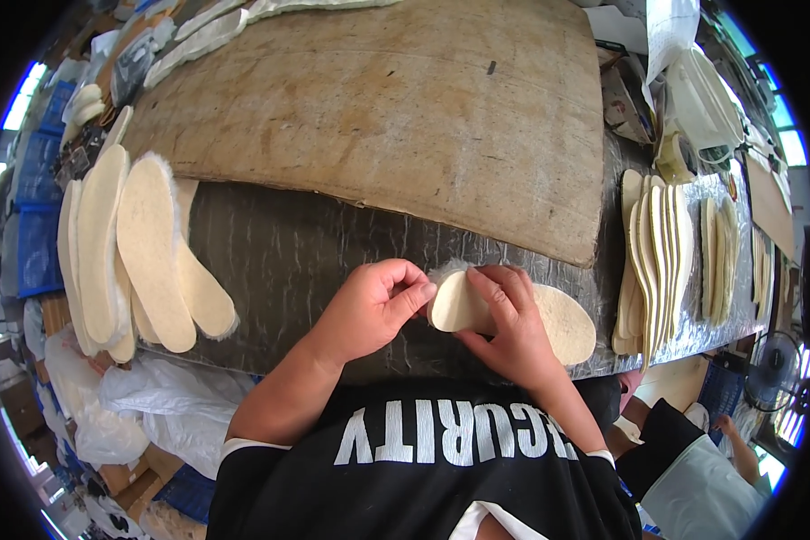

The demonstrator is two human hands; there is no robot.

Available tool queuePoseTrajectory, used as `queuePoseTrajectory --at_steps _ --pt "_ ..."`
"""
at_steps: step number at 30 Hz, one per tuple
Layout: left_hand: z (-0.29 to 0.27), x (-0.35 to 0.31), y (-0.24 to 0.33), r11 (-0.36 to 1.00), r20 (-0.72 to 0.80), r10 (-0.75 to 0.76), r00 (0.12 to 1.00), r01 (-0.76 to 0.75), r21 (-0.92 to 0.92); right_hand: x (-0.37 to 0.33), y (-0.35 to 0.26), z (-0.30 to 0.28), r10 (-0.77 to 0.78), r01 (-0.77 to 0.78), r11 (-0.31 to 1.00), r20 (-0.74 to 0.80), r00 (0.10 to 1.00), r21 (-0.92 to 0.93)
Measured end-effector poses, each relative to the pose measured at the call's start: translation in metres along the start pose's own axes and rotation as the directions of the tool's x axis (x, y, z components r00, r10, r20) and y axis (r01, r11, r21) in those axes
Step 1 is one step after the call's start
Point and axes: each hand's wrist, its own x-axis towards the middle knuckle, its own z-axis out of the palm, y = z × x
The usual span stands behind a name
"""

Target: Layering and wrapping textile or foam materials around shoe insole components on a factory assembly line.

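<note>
Above the near edge of the dark table, my right hand (511,319) grips a cream insole (562,326), thumb below and fingers across its top. The insole's left end carries a fringe of greyish fleece (448,270). A rounded cream piece (459,304) shows left of my right fingers; whether it is a second insole or part of the same one, I cannot tell. My left hand (378,304) is closed, its thumb and forefinger pinched together at the fleecy left end. Anything between those fingertips is hidden.
Fleece-backed insoles (153,252) lie in an overlapping pile at left. More insoles (652,265) stand in rows at right. A worn brown board (378,108) covers the table's far part. White plastic bags (171,400) hang below the left edge. Another person (693,468) sits at lower right, near a fan (777,364).
</note>
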Motion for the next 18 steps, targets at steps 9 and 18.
queuePoseTrajectory --at_steps 9,18 --pt "0.006 -0.009 -0.003 0.996 -0.038 -0.058 0.998 0.06 0.066 -0.017 0.006 0.017 -0.071 0.062 0.996 -0.141 0.988 -0.065" --pt "-0.006 -0.022 -0.015 0.975 -0.019 0.161 0.987 -0.156 0.159 0.003 0.01 -0.014 0.087 -0.089 0.995 -0.031 0.996 -0.041"
